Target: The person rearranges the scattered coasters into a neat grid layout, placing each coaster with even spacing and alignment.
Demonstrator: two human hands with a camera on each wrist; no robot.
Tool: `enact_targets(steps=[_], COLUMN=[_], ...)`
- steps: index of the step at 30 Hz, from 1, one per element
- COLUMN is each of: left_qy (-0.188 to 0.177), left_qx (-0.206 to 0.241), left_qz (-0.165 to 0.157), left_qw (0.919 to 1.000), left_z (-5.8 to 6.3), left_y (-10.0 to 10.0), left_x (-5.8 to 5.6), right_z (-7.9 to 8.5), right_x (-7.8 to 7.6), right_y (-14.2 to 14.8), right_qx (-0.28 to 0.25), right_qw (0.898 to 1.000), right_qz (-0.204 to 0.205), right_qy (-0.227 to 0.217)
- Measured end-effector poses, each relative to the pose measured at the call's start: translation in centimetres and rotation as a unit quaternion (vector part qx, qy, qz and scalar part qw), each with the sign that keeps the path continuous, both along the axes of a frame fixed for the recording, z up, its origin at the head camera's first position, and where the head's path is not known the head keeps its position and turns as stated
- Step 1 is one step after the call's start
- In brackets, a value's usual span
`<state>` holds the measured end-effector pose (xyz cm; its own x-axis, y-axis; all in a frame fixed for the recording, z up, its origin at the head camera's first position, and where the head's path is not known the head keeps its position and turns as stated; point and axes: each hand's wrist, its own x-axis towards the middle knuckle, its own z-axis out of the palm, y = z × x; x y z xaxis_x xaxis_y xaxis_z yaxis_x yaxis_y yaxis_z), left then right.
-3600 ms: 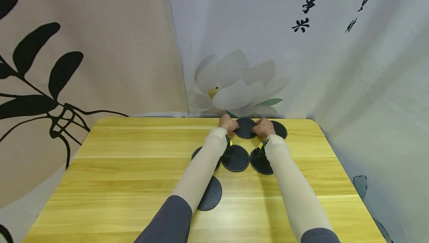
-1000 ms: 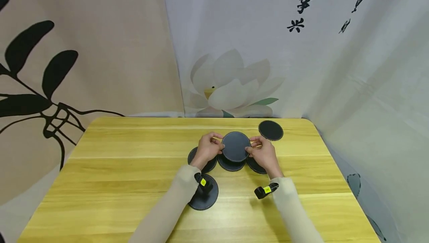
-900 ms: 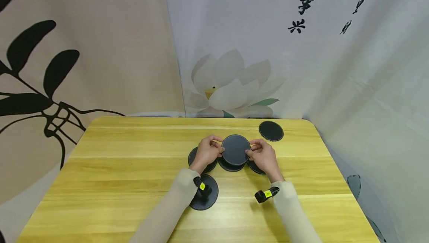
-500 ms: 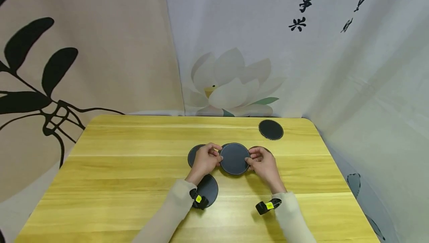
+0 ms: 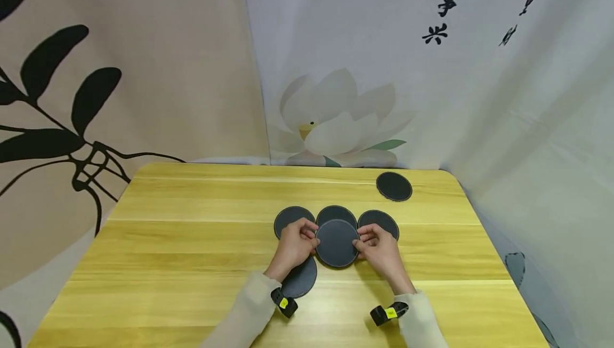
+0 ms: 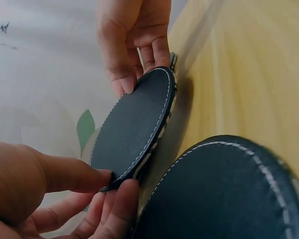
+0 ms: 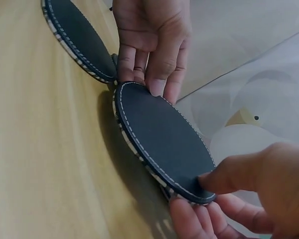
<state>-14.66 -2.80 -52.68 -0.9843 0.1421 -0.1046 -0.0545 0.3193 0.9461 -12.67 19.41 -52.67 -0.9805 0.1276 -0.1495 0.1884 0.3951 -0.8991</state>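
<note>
A round black coaster with pale edge stitching (image 5: 337,243) is held between both hands, just in front of the row of coasters. My left hand (image 5: 294,245) pinches its left edge, thumb on top and fingers below. On the opposite edge, my right hand (image 5: 382,252) pinches it the same way. Both wrist views show the held coaster (image 6: 132,127) raised a little off the wood, with a shadow beneath. Behind it lie a left coaster (image 5: 290,217), a middle coaster (image 5: 336,212) and a right coaster (image 5: 384,221). Under my left wrist a nearer coaster (image 5: 302,280) is partly covered.
One more coaster (image 5: 394,186) lies apart near the back right of the wooden table (image 5: 168,262). A printed curtain (image 5: 192,71) hangs right behind the table's far edge. A black wrist camera (image 5: 286,303) is strapped to each wrist.
Both hands took a coaster from the back of the table and brought it toward me, over the middle coaster and now in front of it. The other coasters stay put.
</note>
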Motion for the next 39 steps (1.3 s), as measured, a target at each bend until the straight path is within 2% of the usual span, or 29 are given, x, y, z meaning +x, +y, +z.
enact_targets(steps=[6,13,23,29,39], left_qy=[0.009,0.017,0.053,0.055,0.050], left_qx=[-0.027,-0.060,-0.110,-0.136,-0.149], left_qz=[-0.018,-0.023,-0.046,-0.062,-0.074], left_qw=[0.9994,0.9978,0.9915,0.9873,0.9847], left_z=[0.1,0.7,0.9,0.8,0.2], left_y=[0.3,0.4,0.6,0.8,0.8], left_x=[0.9,1.7,2.6,2.8,2.4], right_z=[0.1,0.2,0.4,0.4,0.5], right_x=[1.1,2.0,2.9,3.1,3.2], right_y=[0.2,0.3,0.8,1.0,1.1], right_qx=[0.015,0.019,0.056,0.076,0.099], right_qw=[1.000,1.000,0.997,0.995,0.992], right_qz=[0.004,0.008,0.022,0.031,0.056], right_qy=[-0.005,-0.012,-0.044,-0.056,-0.061])
